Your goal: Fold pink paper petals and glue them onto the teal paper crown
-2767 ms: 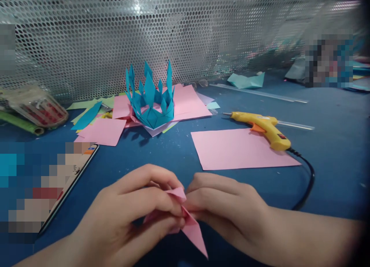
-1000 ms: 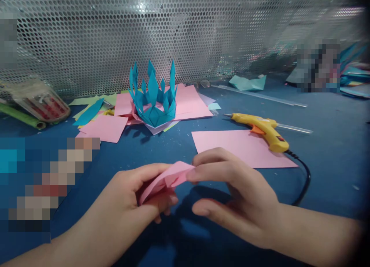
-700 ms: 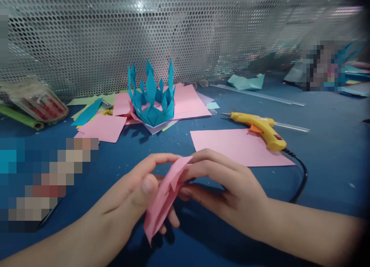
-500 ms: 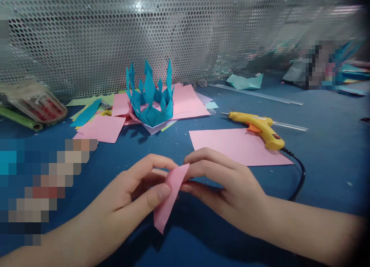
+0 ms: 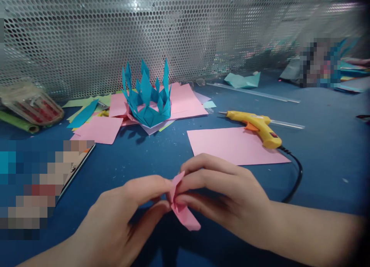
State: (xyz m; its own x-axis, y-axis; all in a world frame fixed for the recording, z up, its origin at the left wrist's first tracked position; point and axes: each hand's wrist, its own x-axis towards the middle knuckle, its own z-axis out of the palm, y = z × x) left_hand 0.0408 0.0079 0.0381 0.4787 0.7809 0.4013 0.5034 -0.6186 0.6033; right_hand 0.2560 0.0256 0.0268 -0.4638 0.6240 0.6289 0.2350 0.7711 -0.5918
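Observation:
A small folded piece of pink paper [image 5: 186,217] is pinched between both hands, just above the blue tabletop. My left hand [image 5: 127,205] grips its left side between thumb and fingertips. From the right, my right hand [image 5: 222,193] holds the paper with thumb and forefingers, its fingertips partly hiding the creases. Beyond my right hand lies a flat pink sheet [image 5: 219,143]. A yellow hot glue gun [image 5: 251,122] with an orange trigger rests partly on that sheet, a clear glue stick poking out of its back.
A blue folded-paper crown [image 5: 150,105] stands on stacked pink sheets [image 5: 187,101] at the back. At left are a clear container [image 5: 37,105] with red contents and a green roll [image 5: 20,122]. Behind runs a perforated metal panel [image 5: 185,36]. The glue gun's black cord [image 5: 297,174] curves on the right.
The pink paper has turned, its lower end swinging from left to right. My left hand has shifted its grip and moved slightly down. The view has drifted a little.

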